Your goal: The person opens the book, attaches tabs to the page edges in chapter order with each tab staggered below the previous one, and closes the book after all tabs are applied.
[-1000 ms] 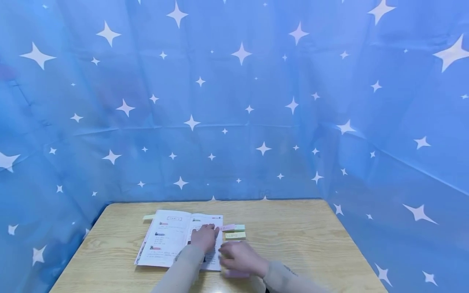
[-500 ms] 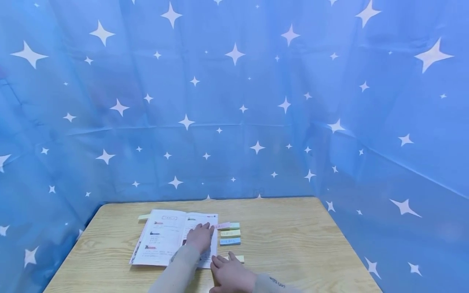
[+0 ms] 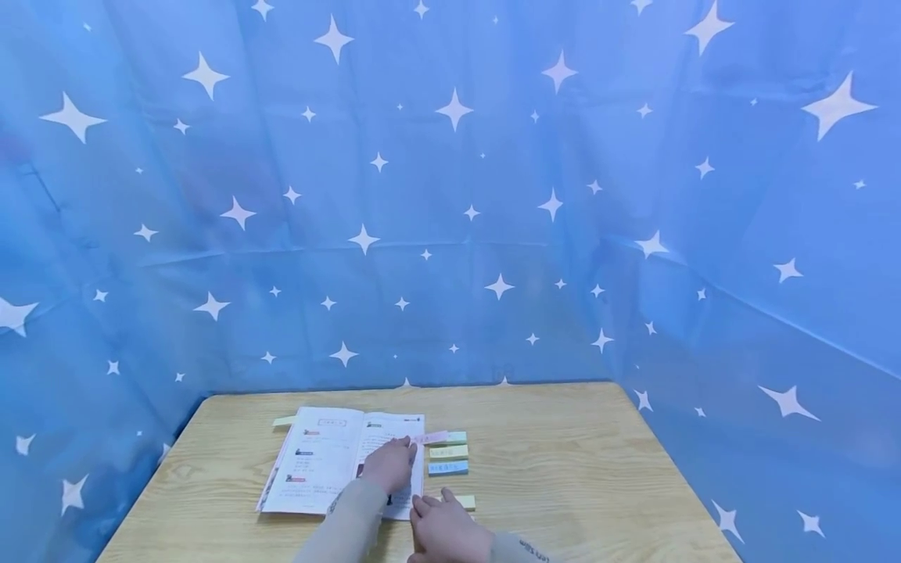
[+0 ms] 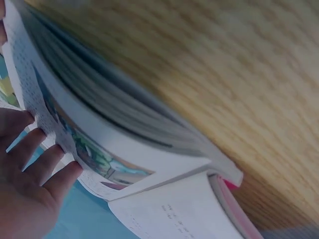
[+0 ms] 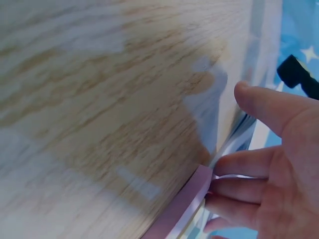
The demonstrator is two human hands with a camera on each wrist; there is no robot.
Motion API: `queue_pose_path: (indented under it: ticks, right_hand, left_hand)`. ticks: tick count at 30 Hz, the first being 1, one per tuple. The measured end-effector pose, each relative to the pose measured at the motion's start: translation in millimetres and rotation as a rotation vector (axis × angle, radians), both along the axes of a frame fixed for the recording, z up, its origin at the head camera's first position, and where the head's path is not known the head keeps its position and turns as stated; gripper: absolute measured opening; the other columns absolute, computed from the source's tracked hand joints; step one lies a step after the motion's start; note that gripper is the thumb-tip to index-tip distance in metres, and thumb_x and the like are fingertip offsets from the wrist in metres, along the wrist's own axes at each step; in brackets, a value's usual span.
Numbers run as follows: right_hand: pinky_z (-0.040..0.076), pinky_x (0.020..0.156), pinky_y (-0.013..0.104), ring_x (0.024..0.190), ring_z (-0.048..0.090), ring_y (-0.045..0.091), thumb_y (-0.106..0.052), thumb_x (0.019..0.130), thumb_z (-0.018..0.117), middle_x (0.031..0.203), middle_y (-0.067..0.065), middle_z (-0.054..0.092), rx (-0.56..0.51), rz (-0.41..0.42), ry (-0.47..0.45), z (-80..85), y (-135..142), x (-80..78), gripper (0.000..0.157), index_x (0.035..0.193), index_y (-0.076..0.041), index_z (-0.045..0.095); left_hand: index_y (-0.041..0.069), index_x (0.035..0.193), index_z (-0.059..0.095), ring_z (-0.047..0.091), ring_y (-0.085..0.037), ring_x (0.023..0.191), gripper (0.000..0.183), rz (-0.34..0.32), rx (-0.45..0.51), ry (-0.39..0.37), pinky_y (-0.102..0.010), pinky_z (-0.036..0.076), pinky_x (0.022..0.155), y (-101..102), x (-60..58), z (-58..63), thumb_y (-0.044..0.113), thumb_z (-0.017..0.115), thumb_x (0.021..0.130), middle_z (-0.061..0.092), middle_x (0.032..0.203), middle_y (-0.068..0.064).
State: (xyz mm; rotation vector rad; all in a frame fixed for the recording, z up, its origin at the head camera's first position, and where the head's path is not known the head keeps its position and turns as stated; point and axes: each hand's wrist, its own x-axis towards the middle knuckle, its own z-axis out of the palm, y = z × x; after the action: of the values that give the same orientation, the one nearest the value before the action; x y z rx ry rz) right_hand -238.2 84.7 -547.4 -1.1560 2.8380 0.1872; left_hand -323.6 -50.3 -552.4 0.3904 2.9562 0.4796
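Observation:
An open book [image 3: 320, 461] lies on the wooden table, printed with text and small pictures. My left hand [image 3: 390, 467] rests on its right page; in the left wrist view the straight fingers [image 4: 62, 181] touch the page. My right hand [image 3: 449, 530] is at the book's lower right corner, thumb held apart. In the right wrist view its fingertips touch the end of a pink block [image 5: 187, 204], possibly a sticky-note pad. A pale yellow strip [image 3: 466, 502] shows beyond this hand. A pink page tab [image 3: 432, 438] sticks out from the book's right edge.
Right of the book lie a green strip [image 3: 459, 437], a yellow strip [image 3: 448, 452] and a blue strip [image 3: 448, 467], the last two with writing. Another pale tab [image 3: 284, 421] juts from the book's left edge. A blue star-patterned curtain [image 3: 450, 195] surrounds the table.
My right hand has moved toward the table's near edge, uncovering the blue strip and the pale yellow one. The left hand stays on the page. The head view shifts slightly.

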Motion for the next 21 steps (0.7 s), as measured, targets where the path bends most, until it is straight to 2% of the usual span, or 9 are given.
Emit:
queue_pose_path:
  ticks: [4,7,9,11,15,21]
  right_hand:
    - [0.05,0.092,0.045,0.112,0.06,0.015,-0.058,0.082,0.067,0.122,0.003,0.065,-0.042,0.023,-0.001,-1.2,-1,-2.3,0.045,0.1,-0.018,0.075]
    - [0.051,0.091,0.044,0.111,0.06,0.014,-0.055,0.082,0.068,0.119,0.001,0.067,-0.054,0.039,0.001,0.1,-3,-3.7,0.032,0.081,-0.024,0.075]
    - [0.051,0.09,0.043,0.11,0.06,0.013,-0.054,0.082,0.068,0.117,0.0,0.067,-0.052,0.047,0.017,1.2,-4,-3.8,0.03,0.075,-0.026,0.074]
    - [0.052,0.089,0.042,0.11,0.06,0.013,-0.054,0.081,0.069,0.116,0.0,0.068,-0.051,0.053,0.042,2.1,-4,-3.7,0.031,0.077,-0.024,0.075]
    - [0.053,0.088,0.041,0.107,0.062,0.014,-0.056,0.077,0.072,0.115,0.001,0.068,-0.035,0.052,0.09,1.5,-4,-2.2,0.039,0.091,-0.02,0.076]
    - [0.051,0.089,0.041,0.1,0.063,0.013,-0.055,0.074,0.074,0.11,0.001,0.068,-0.023,0.047,0.138,-0.7,-5,1.5,0.047,0.099,-0.015,0.075]
  left_hand:
    - [0.008,0.128,0.063,0.051,-0.034,0.125,0.034,0.021,0.012,0.03,-0.052,0.042,0.103,1,-1.7,-3.1,0.024,0.046,0.102,0.058,0.133,-0.01]
    - [0.01,0.132,0.06,0.051,-0.035,0.124,0.035,-0.006,-0.067,0.059,-0.053,0.045,0.099,3,-3.0,-3.7,0.019,0.049,0.101,0.057,0.134,-0.011]
    - [0.011,0.134,0.058,0.049,-0.037,0.126,0.036,-0.013,-0.116,0.075,-0.054,0.046,0.097,6,-4.9,-3.6,0.017,0.049,0.1,0.055,0.136,-0.011]
    - [0.013,0.136,0.057,0.047,-0.037,0.128,0.039,-0.016,-0.159,0.088,-0.056,0.046,0.097,9,-7.5,-4.1,0.014,0.051,0.098,0.052,0.139,-0.01]
    - [0.016,0.137,0.057,0.044,-0.036,0.13,0.041,-0.003,-0.186,0.091,-0.061,0.043,0.096,14,-12.3,-6.8,0.013,0.053,0.096,0.05,0.141,-0.009]
    - [0.017,0.135,0.058,0.044,-0.036,0.129,0.038,0.015,-0.181,0.102,-0.065,0.043,0.093,20,-16.6,-11.7,0.016,0.051,0.098,0.051,0.14,-0.008]
